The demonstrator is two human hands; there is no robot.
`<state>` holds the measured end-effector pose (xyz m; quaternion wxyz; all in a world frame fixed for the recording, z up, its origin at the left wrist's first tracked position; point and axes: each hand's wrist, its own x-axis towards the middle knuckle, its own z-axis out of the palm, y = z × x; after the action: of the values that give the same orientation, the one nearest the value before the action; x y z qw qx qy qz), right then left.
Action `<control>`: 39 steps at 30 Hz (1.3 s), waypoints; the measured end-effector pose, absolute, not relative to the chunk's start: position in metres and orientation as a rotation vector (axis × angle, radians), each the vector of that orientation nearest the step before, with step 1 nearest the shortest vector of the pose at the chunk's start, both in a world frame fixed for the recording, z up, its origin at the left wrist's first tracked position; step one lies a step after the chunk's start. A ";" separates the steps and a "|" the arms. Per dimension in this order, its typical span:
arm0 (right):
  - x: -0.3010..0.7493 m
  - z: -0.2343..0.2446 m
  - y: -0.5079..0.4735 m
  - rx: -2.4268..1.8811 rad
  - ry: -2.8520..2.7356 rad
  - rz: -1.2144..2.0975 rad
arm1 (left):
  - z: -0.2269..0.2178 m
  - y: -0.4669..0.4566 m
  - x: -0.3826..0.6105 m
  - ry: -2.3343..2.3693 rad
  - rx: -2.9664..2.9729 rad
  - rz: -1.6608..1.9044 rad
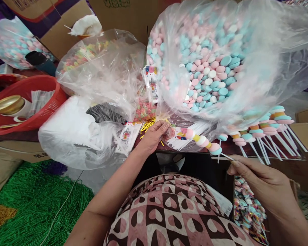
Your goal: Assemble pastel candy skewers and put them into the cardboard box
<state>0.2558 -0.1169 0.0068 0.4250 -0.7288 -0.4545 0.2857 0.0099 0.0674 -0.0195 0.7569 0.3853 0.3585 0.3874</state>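
1. Head view: the left fingers look pinched together on a clear wrapper; a loose grip could let it slip.
2. The right fingers pinch a white stick; its candy skewer slants between both hands' fingers, where bending might crack candies.
3. Other skewers, on the table beyond the right fingers, could shift if brushed.

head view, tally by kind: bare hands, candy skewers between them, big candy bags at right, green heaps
Bare hands, left hand and right hand: 2
Pink, white, yellow and blue candy skewer: 1
Big clear plastic candy bag: 1
Green stringy heap: 1
Total: 5
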 end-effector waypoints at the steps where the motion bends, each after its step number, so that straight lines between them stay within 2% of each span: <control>1: 0.258 0.005 -0.117 -1.833 -1.131 0.721 | -0.019 0.069 0.009 0.777 0.870 0.843; 6: 0.260 -0.001 -0.118 -1.863 -1.028 0.645 | -0.019 0.076 0.004 0.828 0.969 0.796; 11: 0.252 0.000 -0.115 -1.791 -0.903 0.774 | -0.020 0.072 0.005 0.820 0.987 0.723; 29: 0.248 -0.001 -0.110 -1.867 -0.906 0.743 | -0.020 0.072 0.003 0.815 1.044 0.823; 39: 0.237 0.008 -0.108 -1.836 -0.864 0.876 | -0.022 0.073 0.004 0.848 1.053 0.904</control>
<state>0.2375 -0.1084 0.0083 0.4490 -0.7421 -0.3493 0.3543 0.0040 0.0726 -0.0220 0.6870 0.4705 0.3787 0.4039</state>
